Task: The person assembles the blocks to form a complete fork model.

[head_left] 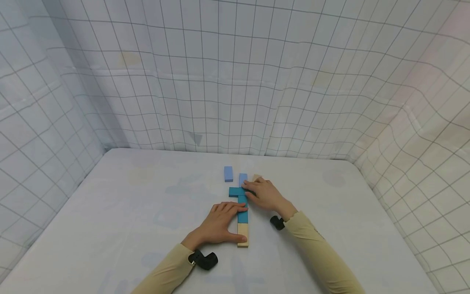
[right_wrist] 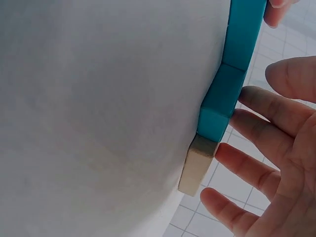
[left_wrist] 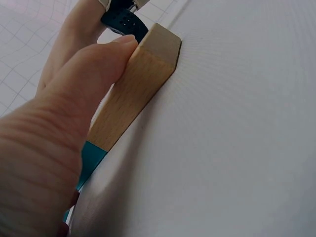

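A row of flat blocks runs away from the person: a plain wooden block [head_left: 242,229] nearest, then a teal block [head_left: 242,217]. Another teal block [head_left: 235,192] lies crosswise at the far end. My left hand [head_left: 220,224] lies over the row from the left, its fingers touching the teal part and its thumb on the wooden block [left_wrist: 129,94]. From the right, my right hand [head_left: 265,195] rests extended fingers on the crosswise teal block [right_wrist: 222,94]. A light blue block [head_left: 243,179] stands beyond the crosspiece. A small wooden block [head_left: 256,177] is partly hidden by the right hand.
Another light blue block [head_left: 228,174] lies apart, behind and left of the row. The white table [head_left: 147,212] ends at a back edge against a gridded white curtain [head_left: 235,81]. Black straps [head_left: 204,260] sit on both wrists.
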Demonstrator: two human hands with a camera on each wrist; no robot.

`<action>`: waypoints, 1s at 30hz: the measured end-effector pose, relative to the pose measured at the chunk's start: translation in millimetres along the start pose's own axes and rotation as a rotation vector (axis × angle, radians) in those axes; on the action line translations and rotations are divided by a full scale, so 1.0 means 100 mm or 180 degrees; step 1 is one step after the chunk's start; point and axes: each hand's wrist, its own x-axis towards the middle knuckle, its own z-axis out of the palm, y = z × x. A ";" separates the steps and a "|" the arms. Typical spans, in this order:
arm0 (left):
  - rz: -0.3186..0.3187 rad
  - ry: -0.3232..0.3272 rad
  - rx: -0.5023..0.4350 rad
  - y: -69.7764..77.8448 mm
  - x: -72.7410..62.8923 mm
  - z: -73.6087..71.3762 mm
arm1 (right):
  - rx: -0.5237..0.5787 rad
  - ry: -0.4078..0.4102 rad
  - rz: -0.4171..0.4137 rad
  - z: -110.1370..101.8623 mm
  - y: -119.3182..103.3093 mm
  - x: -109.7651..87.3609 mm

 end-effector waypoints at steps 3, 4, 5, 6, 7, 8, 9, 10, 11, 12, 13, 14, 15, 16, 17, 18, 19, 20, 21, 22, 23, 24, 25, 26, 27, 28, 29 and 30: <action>0.0019 0.0028 -0.0004 -0.01 0.00 0.01 | -0.0014 -0.0002 0.0004 -0.01 0.00 -0.01; 0.0023 0.0033 -0.0012 -0.01 0.01 0.01 | -0.0009 0.0007 -0.0004 -0.01 -0.01 -0.02; 0.0026 0.0034 -0.0011 0.00 0.01 0.01 | -0.0009 0.0022 -0.0021 -0.02 -0.01 -0.02; 0.0022 0.0022 -0.0028 0.01 0.01 0.00 | -0.0013 0.0026 -0.0029 -0.02 -0.01 -0.03; 0.0015 0.0008 -0.0022 0.02 0.01 -0.01 | -0.0024 0.0027 -0.0040 -0.02 -0.01 -0.03; 0.0001 -0.0007 -0.0013 0.02 0.01 -0.01 | -0.0035 0.0032 -0.0054 -0.02 -0.01 -0.03; -0.0004 -0.0016 -0.0009 0.02 0.01 -0.02 | -0.0050 0.0035 -0.0066 -0.02 -0.01 -0.04; -0.0005 -0.0022 -0.0008 0.02 0.01 -0.01 | -0.0066 0.0033 -0.0078 -0.02 -0.01 -0.04; -0.0006 -0.0022 -0.0001 0.02 0.01 -0.01 | -0.0081 0.0020 -0.0080 -0.02 -0.01 -0.04; -0.0004 -0.0015 0.0005 0.02 0.01 -0.01 | -0.0099 0.0007 -0.0083 -0.03 -0.01 -0.04; 0.0001 -0.0008 0.0004 0.02 0.00 -0.01 | -0.0099 0.0006 -0.0091 -0.03 -0.01 -0.04; 0.0011 0.0008 0.0003 0.02 0.00 -0.01 | -0.0097 0.0008 -0.0100 -0.03 -0.01 -0.04; 0.0018 0.0018 -0.0005 0.02 0.00 -0.01 | -0.0100 0.0007 -0.0109 -0.03 -0.01 -0.04; 0.0027 0.0027 -0.0017 0.02 0.00 -0.01 | -0.0098 0.0004 -0.0113 -0.03 -0.02 -0.05; 0.0036 0.0034 -0.0024 0.03 0.00 -0.01 | -0.0092 -0.0001 -0.0118 -0.04 -0.02 -0.05; 0.0035 0.0025 -0.0027 0.03 -0.01 -0.01 | -0.0094 -0.0010 -0.0124 -0.04 -0.02 -0.05; 0.0029 0.0008 -0.0027 0.03 -0.01 -0.02 | -0.0088 -0.0017 -0.0132 -0.04 -0.02 -0.05; 0.0024 -0.0009 -0.0027 0.03 -0.01 -0.02 | -0.0094 -0.0031 -0.0139 -0.05 -0.02 -0.05; 0.0013 -0.0034 -0.0019 0.03 -0.01 -0.03 | -0.0099 -0.0046 -0.0142 -0.05 -0.02 -0.04; 0.0014 -0.0051 -0.0003 0.03 -0.01 -0.04 | -0.0094 -0.0058 -0.0145 -0.06 -0.02 -0.04; 0.0018 -0.0068 0.0020 0.04 -0.01 -0.05 | -0.0084 -0.0068 -0.0148 -0.06 -0.02 -0.04; 0.0021 -0.0089 0.0041 0.05 -0.01 -0.07 | -0.0079 -0.0080 -0.0146 -0.07 -0.02 -0.04; 0.0034 -0.0097 0.0059 0.06 -0.01 -0.08 | -0.0069 -0.0090 -0.0137 -0.07 -0.02 -0.03; 0.0053 -0.0102 0.0081 0.07 -0.01 -0.09 | -0.0059 -0.0104 -0.0121 -0.08 -0.02 -0.03; 0.0072 -0.0108 0.0107 0.08 0.00 -0.11 | -0.0048 -0.0113 -0.0106 -0.08 -0.02 -0.03; 0.0098 -0.0106 0.0131 0.09 0.00 -0.12 | -0.0039 -0.0124 -0.0089 -0.09 -0.02 -0.03; 0.0118 -0.0108 0.0158 0.10 0.01 -0.13 | -0.0029 -0.0136 -0.0070 -0.09 -0.01 -0.03; 0.0138 -0.0110 0.0182 0.11 0.01 -0.13 | -0.0035 -0.0151 -0.0050 -0.09 -0.01 -0.04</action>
